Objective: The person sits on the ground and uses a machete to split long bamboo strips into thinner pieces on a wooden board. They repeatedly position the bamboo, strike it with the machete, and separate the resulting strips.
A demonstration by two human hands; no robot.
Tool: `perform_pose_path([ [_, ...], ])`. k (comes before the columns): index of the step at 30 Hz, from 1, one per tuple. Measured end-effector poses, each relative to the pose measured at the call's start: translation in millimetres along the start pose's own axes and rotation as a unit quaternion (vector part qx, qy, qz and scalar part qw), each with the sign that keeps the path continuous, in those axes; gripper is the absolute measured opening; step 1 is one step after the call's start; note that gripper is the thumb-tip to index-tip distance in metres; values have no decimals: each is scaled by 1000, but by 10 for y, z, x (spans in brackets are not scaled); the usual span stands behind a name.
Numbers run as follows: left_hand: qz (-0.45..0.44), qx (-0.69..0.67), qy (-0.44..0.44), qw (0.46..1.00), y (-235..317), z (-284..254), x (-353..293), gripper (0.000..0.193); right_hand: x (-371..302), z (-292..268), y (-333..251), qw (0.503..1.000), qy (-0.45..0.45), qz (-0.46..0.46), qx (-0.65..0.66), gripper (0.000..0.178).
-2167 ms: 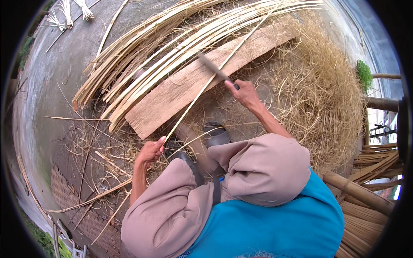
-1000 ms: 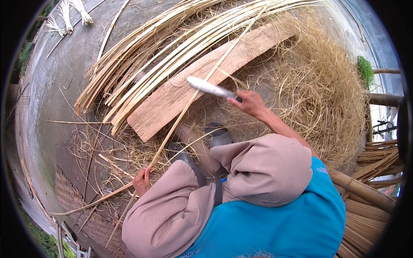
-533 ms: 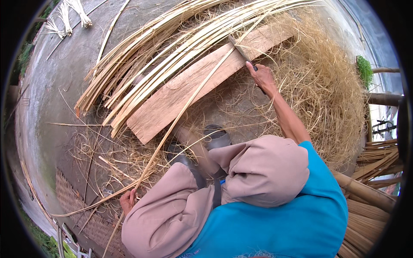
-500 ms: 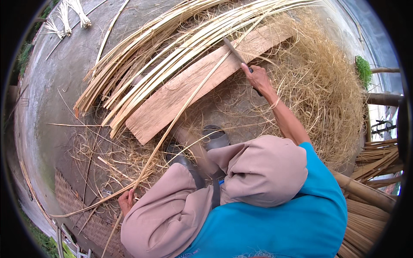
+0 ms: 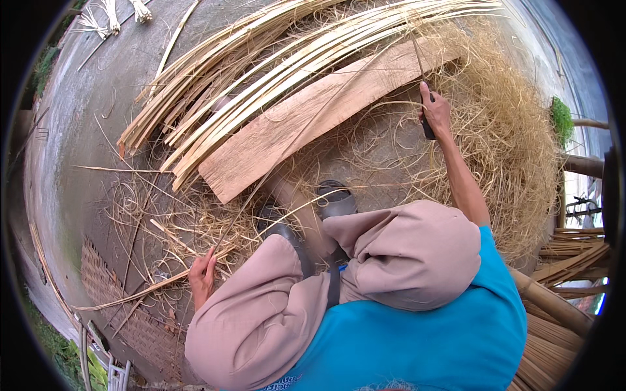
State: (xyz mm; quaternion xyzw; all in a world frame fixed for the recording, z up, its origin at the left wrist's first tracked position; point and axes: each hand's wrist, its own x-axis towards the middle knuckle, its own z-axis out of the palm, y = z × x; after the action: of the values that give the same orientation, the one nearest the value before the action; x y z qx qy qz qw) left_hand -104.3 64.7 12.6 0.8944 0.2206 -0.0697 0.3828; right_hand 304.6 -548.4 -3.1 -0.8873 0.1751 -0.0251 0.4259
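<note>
My right hand (image 5: 435, 114) is wrapped round the dark handle of a knife (image 5: 428, 125). Its long blade points away from me, over the far right end of a wooden plank (image 5: 287, 133). Low on the left, beside my knee, my left hand (image 5: 203, 277) pinches the near end of a long thin bamboo strip (image 5: 266, 174). From there the strip slants across the plank, looking dark along its length. Its far end lies near the knife blade, and I cannot tell whether they touch.
Beyond the plank lie long pale bamboo strips (image 5: 261, 88). Curly shavings (image 5: 502, 143) heap up on the right, with more (image 5: 176, 221) at left. A woven mat (image 5: 124, 319) lies at lower left, a bamboo pole (image 5: 554, 303) at right. White bundles (image 5: 111, 16) lie at far left.
My right hand has moved right with the knife, whose blade now points more straight away from me. My left hand has risen slightly, and the strip shows a darker side.
</note>
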Motion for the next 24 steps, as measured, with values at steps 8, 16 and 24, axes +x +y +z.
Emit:
perform_pose_path([
  [8, 154, 22, -36, 987, 1371, 1150, 949, 29, -760, 663, -52, 996, -53, -46, -57, 68],
  [16, 114, 62, -30, 991, 1623, 1360, 1051, 30, -2176, 1069, -338, 928, -313, -176, -96, 59],
  [24, 83, 14, -71, 994, 1730, 1222, 1152, 36, -1524, 924, -239, 923, -194, -296, -151, 54],
])
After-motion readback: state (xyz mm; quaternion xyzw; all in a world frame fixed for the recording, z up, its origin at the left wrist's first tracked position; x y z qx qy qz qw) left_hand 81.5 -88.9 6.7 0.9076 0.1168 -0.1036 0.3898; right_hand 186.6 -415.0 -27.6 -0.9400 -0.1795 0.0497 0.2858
